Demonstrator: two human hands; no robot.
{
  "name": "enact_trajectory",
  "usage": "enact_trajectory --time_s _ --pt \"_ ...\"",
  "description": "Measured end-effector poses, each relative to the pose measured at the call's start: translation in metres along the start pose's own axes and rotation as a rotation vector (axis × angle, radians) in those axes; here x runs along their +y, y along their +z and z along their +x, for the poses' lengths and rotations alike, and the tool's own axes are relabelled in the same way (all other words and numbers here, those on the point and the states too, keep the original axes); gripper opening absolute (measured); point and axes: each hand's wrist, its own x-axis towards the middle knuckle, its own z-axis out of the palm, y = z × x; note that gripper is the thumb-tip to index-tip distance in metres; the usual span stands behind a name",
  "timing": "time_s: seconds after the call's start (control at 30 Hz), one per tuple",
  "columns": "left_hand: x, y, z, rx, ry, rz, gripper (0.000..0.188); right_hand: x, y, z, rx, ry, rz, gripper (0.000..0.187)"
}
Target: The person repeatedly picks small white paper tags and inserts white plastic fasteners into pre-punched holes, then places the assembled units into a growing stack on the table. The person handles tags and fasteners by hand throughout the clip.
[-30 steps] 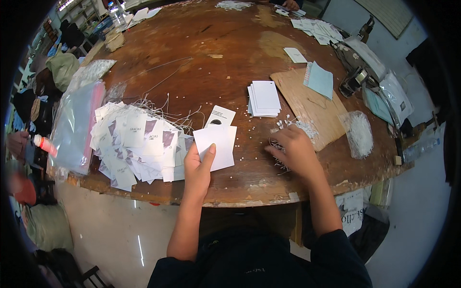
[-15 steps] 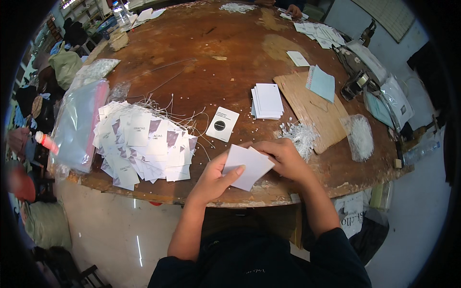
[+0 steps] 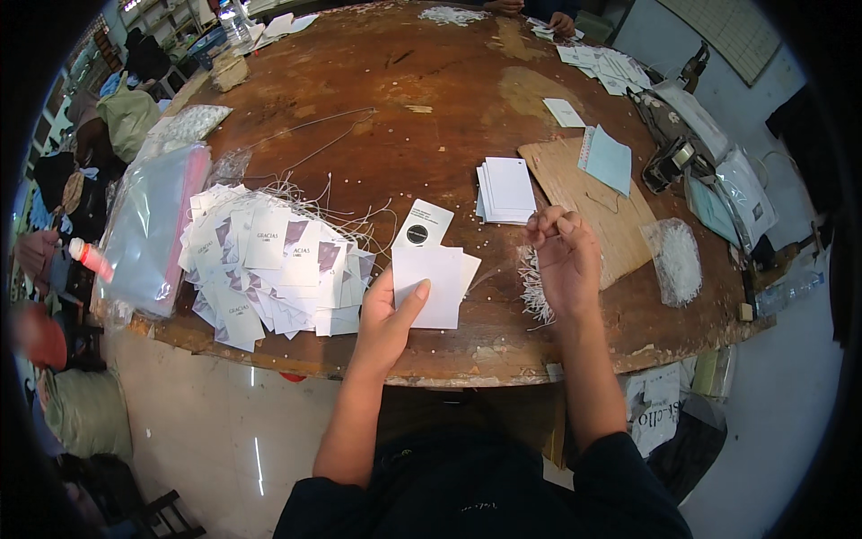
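Note:
My left hand [image 3: 389, 316] grips white hang tags [image 3: 429, 289], its thumb flat across the front one; a second tag's edge shows behind. My right hand [image 3: 566, 242] is raised to the right, fingers curled together in a pinch; whatever sits between the fingertips is too small to make out. A faint pale streak crosses between the tags and this hand. Under it lies a bundle of white tag strings [image 3: 536, 292], partly covered by the wrist. One printed tag with a black round mark [image 3: 424, 225] lies just beyond the held tags. A stack of blank white tags [image 3: 507, 190] sits farther off.
Left on the wooden table [image 3: 386, 117] are a heap of strung tags [image 3: 269, 260] and clear plastic bags [image 3: 157, 238]. A wooden board [image 3: 620, 238], a blue card [image 3: 605, 160] and a bag of white strings [image 3: 675, 260] lie right. Another person's hand [image 3: 563, 24] shows at the far edge.
My right hand has left the tags and moved up and right. My left hand has shifted left and turned the tags more upright, now partly over the printed tag.

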Motion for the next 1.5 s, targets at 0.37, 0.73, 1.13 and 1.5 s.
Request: enact_trajectory --time_s 0.37,0.73,1.13,1.5 --pt "-0.014 0.008 0.003 0.173 0.091 0.139 0.027 0.042 0.055 -0.029 -0.049 0.0 -0.612 0.005" --pt "-0.016 0.013 0.002 0.165 0.228 0.304 0.026 0.043 0.046 -0.029 -0.114 -0.264 -0.969 0.007" --pt "0.001 0.012 0.0 0.137 0.887 1.267 0.032 0.022 0.036 -0.021 -0.018 0.562 -0.332 0.011" --pt "0.023 -0.045 0.004 0.313 0.963 1.612 0.03 0.009 -0.011 0.04 0.104 0.079 -1.014 0.028"
